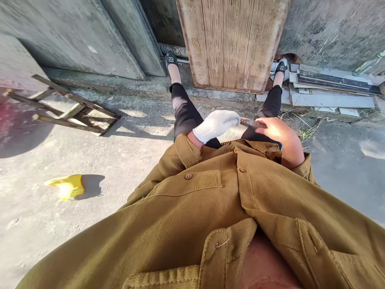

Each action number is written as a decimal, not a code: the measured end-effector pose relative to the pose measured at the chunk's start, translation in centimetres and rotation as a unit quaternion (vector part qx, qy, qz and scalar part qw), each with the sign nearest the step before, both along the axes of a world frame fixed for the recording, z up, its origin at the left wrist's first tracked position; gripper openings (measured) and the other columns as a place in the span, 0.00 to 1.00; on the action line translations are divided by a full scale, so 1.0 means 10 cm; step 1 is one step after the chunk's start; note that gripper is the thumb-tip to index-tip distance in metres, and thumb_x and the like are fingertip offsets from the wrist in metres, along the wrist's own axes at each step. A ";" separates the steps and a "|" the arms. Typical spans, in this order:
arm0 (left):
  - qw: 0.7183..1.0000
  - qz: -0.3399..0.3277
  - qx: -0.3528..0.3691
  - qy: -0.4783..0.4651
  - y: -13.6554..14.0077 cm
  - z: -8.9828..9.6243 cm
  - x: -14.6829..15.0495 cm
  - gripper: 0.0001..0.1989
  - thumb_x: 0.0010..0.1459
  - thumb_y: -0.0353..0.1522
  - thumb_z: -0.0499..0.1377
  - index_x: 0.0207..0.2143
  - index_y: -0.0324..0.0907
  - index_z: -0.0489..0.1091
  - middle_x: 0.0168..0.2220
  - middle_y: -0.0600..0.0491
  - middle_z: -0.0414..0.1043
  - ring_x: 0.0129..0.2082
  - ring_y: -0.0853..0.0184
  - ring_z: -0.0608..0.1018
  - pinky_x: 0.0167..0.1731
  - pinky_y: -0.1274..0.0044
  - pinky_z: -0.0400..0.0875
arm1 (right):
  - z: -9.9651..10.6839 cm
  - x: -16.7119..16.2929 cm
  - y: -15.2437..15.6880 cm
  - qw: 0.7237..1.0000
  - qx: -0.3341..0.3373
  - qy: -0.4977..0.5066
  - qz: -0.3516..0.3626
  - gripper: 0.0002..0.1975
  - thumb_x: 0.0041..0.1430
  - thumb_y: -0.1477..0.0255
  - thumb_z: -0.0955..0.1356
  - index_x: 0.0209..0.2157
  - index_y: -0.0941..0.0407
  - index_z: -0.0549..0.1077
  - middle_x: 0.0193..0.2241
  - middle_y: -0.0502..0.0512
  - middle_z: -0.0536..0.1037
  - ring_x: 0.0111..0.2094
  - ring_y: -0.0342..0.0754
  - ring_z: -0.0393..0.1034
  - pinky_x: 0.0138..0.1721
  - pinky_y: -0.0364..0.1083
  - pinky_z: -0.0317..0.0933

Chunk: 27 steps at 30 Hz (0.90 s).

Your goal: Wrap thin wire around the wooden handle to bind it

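Note:
My left hand (217,124) wears a white knitted glove and is closed around one end of a short brown handle-like object (247,122). Bare, my right hand (275,130) grips the other end, its thumb and fingers curled over it. A pale, shiny band shows on the object between the two hands. My fingers cover both of its ends, so its exact kind cannot be made out. Both hands are above my lap, between my black-trousered knees.
A wooden plank panel (228,44) leans on the step ahead. Tiles and boards (333,96) are stacked at the right, near a glass bottle (368,64). On the left, a wooden stool (75,108) lies tipped over and a yellow object (67,186) rests on the concrete.

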<state>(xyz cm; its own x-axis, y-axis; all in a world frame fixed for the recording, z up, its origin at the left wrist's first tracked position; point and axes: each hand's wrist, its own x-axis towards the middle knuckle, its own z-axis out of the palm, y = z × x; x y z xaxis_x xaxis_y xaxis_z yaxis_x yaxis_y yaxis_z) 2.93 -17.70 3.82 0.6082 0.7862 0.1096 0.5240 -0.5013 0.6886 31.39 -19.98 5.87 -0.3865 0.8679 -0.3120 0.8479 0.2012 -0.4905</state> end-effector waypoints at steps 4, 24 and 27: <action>1.000 0.001 -0.014 -0.005 0.07 0.05 -0.04 0.12 0.68 0.31 0.57 0.39 0.41 0.82 0.41 0.51 0.84 0.44 0.63 0.82 0.52 0.75 0.73 | 0.10 -0.11 -0.06 0.982 -0.122 0.072 0.123 0.18 0.64 0.65 0.75 0.54 0.52 0.86 0.53 0.56 0.87 0.52 0.59 0.82 0.56 0.51 0.70; 0.993 -0.027 -0.105 -0.037 -0.03 -0.15 0.05 0.14 0.69 0.34 0.56 0.40 0.38 0.81 0.37 0.51 0.82 0.34 0.66 0.78 0.43 0.75 0.74 | 0.22 -0.23 -0.02 0.983 0.037 0.166 -0.070 0.13 0.70 0.60 0.71 0.47 0.54 0.80 0.34 0.55 0.78 0.37 0.53 0.74 0.43 0.51 0.68; 0.998 -0.034 -0.048 0.007 -0.05 -0.06 -0.01 0.15 0.70 0.34 0.54 0.41 0.39 0.81 0.39 0.51 0.83 0.38 0.65 0.80 0.48 0.75 0.73 | 0.21 -0.28 0.05 0.984 0.114 0.083 -0.107 0.12 0.72 0.59 0.71 0.45 0.53 0.79 0.36 0.58 0.79 0.42 0.58 0.74 0.48 0.53 0.66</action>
<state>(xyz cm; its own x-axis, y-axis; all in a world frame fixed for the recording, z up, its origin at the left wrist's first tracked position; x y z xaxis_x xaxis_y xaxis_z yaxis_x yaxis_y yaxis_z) 2.84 -18.19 3.23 0.6608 0.7501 0.0261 0.5015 -0.4671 0.7283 28.54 -19.45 7.94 -0.2158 0.9752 -0.0483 0.7947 0.1467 -0.5890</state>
